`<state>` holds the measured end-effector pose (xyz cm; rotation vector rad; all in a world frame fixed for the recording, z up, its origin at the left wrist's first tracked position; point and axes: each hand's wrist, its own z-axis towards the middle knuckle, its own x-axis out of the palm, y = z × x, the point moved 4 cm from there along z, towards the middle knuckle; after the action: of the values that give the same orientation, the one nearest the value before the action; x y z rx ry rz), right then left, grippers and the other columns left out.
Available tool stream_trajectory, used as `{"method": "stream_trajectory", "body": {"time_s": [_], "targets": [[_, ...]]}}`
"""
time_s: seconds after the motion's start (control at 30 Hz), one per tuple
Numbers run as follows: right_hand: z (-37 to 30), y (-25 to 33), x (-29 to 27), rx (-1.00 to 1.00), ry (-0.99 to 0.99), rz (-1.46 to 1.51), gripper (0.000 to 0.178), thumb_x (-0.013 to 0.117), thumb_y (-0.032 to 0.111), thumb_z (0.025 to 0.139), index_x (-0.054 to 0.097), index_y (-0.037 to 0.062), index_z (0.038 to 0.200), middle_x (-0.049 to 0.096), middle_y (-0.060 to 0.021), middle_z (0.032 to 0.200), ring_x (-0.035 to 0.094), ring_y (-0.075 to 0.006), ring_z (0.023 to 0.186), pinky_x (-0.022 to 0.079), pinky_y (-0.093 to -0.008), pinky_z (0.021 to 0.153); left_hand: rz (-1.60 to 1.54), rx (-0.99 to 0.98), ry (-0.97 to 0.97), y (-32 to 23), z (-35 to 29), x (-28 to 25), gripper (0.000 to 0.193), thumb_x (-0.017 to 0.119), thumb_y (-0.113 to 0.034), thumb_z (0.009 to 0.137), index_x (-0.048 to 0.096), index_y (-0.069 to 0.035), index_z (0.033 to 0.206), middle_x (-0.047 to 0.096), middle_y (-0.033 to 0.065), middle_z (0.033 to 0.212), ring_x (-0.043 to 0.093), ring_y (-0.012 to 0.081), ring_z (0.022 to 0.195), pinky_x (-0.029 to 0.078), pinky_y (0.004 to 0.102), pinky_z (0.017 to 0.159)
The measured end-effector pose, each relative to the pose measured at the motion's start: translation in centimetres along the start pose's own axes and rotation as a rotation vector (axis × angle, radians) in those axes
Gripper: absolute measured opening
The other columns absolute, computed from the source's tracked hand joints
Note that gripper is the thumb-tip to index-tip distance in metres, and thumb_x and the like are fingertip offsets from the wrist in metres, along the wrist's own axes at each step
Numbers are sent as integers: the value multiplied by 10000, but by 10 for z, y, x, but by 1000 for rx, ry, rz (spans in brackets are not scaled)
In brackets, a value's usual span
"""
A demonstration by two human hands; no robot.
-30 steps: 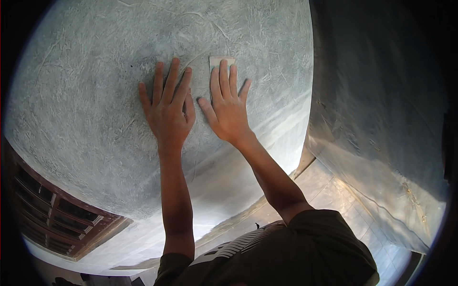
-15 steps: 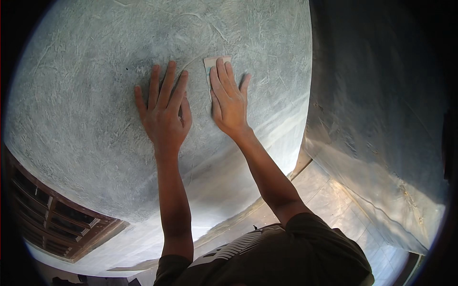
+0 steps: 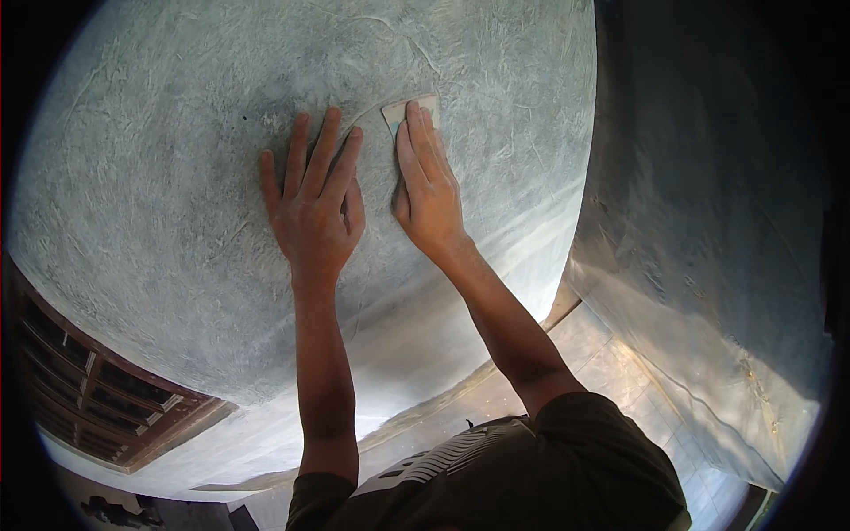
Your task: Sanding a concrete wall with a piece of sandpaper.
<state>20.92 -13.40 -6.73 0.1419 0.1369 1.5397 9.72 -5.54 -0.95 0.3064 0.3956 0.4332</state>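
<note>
A rough grey plastered wall (image 3: 177, 221) fills most of the view in front of me. My left hand (image 3: 316, 208) lies against it with the fingers spread, and nothing shows in its grasp. To its right, my right hand (image 3: 431, 190) presses a pale piece of sandpaper (image 3: 396, 112) with a teal mark onto the wall. Its fingers are stretched upward and held close together over the sheet. Only the top and left edge of the sandpaper stick out; the palm and fingers hide the rest. Both arms are raised, the right one slanting in from the lower right.
At the lower left, a brown wooden frame with bars (image 3: 106, 398) is set in the wall. A darker wall (image 3: 699, 221) meets the plastered one at a corner on the right. Below lies a pale tiled floor (image 3: 611, 380), and dark objects (image 3: 119, 511) sit at the bottom left.
The sandpaper is tilted more, its right corner higher. The outer finger of my right hand, spread before, is now against the others. My left hand keeps its pose; the view has shifted slightly.
</note>
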Motion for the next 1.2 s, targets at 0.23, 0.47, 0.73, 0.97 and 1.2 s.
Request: {"method": "stream_trajectory", "body": {"time_s": [0.23, 0.47, 0.73, 0.97, 1.2], "targets": [[2, -10, 0, 25, -1, 35, 594, 474, -121, 827, 438, -69, 1418, 341, -245, 1565, 338, -455, 1437, 329, -561, 1150, 5, -10, 36, -3, 1, 0, 433, 601, -173, 917, 643, -293, 1331, 493, -76, 1521, 399, 221, 1451, 174, 546, 1211], [-33, 2, 7, 115, -7, 58, 555, 494, -67, 884, 434, -50, 1436, 354, -227, 1565, 332, -459, 1438, 310, -564, 1146, 3, -11, 28, -1, 0, 3, 436, 605, -176, 914, 644, -293, 1332, 494, -78, 1520, 401, 225, 1450, 182, 547, 1205], [-1, -6, 5, 84, -19, 68, 550, 511, -12, 924, 401, -55, 1462, 317, -262, 1574, 299, -481, 1448, 274, -582, 1151, -12, -3, 18, 1, -1, 1, 433, 592, -169, 915, 647, -290, 1328, 495, -78, 1520, 405, 227, 1448, 182, 552, 1204], [21, -2, -2, 127, -35, 108, 529, 451, 60, 978, 383, -38, 1493, 301, -261, 1586, 260, -470, 1472, 225, -565, 1179, -6, -4, -2, -6, 3, 1, 439, 611, -163, 885, 657, -304, 1298, 500, -98, 1512, 403, 190, 1446, 183, 535, 1213], [-39, 9, 8, 197, 120, 151, 596, 517, 144, 961, 347, -69, 1491, 257, -265, 1600, 239, -483, 1472, 214, -586, 1176, 6, 5, 16, 0, 1, 4, 419, 590, -188, 925, 645, -288, 1328, 495, -76, 1520, 396, 232, 1453, 176, 559, 1203]]}}
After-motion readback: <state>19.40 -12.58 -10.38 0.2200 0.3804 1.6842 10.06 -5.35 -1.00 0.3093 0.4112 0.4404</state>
